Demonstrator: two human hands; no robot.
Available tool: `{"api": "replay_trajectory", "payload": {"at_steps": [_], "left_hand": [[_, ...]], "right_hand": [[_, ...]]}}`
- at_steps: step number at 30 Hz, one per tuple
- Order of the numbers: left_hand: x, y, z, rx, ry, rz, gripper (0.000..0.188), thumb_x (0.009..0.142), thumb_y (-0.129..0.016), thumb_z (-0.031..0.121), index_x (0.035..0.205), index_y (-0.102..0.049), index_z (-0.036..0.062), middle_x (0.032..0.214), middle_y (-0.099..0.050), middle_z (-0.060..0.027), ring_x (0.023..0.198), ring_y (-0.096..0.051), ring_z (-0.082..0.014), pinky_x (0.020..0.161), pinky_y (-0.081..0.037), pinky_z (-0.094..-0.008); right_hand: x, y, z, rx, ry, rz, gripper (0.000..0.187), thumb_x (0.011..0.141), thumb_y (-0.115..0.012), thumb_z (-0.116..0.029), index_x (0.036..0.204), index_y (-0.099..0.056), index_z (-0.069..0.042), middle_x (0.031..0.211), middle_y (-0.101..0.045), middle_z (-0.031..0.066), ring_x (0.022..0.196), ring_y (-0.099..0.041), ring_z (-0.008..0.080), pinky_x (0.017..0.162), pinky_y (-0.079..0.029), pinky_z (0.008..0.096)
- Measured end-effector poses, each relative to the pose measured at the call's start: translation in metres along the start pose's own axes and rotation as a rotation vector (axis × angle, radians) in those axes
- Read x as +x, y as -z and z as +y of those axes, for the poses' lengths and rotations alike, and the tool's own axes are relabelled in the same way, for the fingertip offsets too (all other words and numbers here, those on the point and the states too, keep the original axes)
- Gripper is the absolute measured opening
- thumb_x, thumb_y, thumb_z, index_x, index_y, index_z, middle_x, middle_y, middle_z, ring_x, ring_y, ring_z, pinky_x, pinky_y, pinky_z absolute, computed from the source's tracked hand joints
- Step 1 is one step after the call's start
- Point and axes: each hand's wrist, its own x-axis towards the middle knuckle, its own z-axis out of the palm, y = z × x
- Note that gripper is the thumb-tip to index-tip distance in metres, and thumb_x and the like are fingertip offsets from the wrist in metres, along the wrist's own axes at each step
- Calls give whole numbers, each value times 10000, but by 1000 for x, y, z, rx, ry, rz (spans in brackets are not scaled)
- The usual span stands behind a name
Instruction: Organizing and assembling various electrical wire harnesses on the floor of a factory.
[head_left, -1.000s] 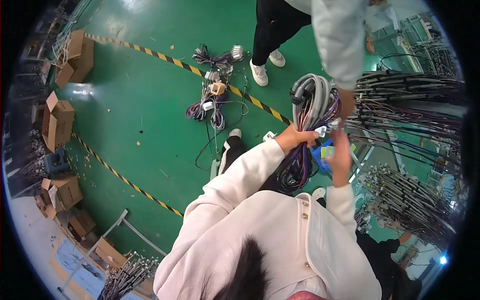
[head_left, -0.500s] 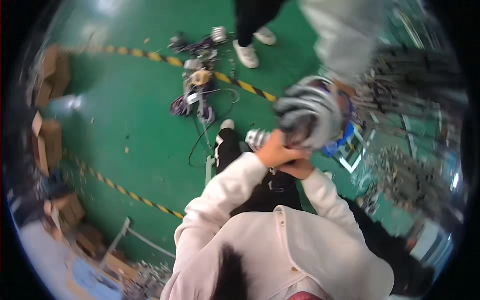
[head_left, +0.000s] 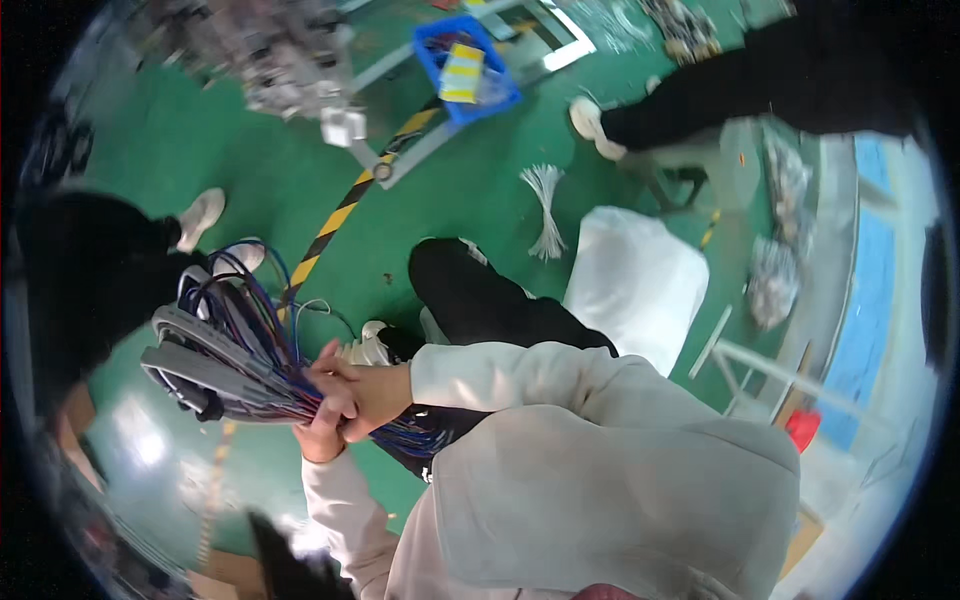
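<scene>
A thick wire harness (head_left: 235, 350) of blue, dark and red wires, with looped grey sleeved sections, is held in front of me to the left. My left hand (head_left: 322, 428) closes round its gathered end from below. My right hand (head_left: 372, 395) wraps the same place, its fingers overlapping the left ones. The grey loops point away from me to the left, and loose blue wire ends (head_left: 415, 438) come out on the other side of my hands. What lies inside my palms is hidden.
White cable ties (head_left: 545, 212) lie bundled on the green floor near a white-covered seat (head_left: 637, 285). A blue crate (head_left: 465, 75) stands by a metal frame (head_left: 400, 165). People in black trousers are at left and upper right. A white rack (head_left: 770, 375) stands right.
My view has turned to the right. The harness, still in both hands, now lies to the left of the picture. A grey-sleeved person's arm beside it is out of view.
</scene>
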Motion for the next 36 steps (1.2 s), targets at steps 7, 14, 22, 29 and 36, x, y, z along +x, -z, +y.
{"api": "replay_trajectory", "payload": {"at_steps": [7, 14, 22, 29, 36], "left_hand": [[40, -57, 14, 350, -73, -95, 117, 839, -534, 155, 809, -496, 49, 597, -466, -16, 644, -515, -160, 877, -389, -403], [75, -113, -20, 202, 32, 110, 108, 835, -512, 16, 866, -414, 51, 632, -436, -51, 536, -457, -153, 647, -435, -336], [104, -108, -92, 135, 294, 224, 155, 898, -554, 187, 892, -434, 90, 604, -354, 1, 495, -364, -104, 552, -354, -269], [128, -108, -138, 73, 395, 276, 111, 865, -563, 105, 917, -464, 104, 576, -332, 10, 456, -324, -89, 469, -343, -259], [140, -112, -150, 97, 587, 394, 190, 825, -631, 121, 916, -466, 100, 602, -384, 16, 480, -364, -93, 511, -362, -276]], "right_hand": [[-64, 106, 12, 112, 95, 313, 654, 634, -794, -237, 1169, -477, -37, 1036, -576, 109, 948, -561, 216, 762, -483, 348], [-321, 260, 254, 128, -1009, 1210, 237, 764, -643, -180, 955, -680, -45, 832, -676, 60, 749, -649, 161, 680, -501, 271], [-440, 274, 429, -415, -1505, 1021, 152, 688, -676, -219, 786, -703, -106, 828, -668, 102, 800, -640, 282, 742, -498, 379], [-438, 286, 500, -731, -1695, 760, 172, 734, -675, -250, 815, -664, -98, 823, -639, 119, 790, -626, 334, 691, -494, 438], [-450, 282, 494, -867, -1527, 872, 127, 761, -608, -227, 778, -629, -102, 754, -634, 131, 701, -621, 347, 619, -481, 462]]}}
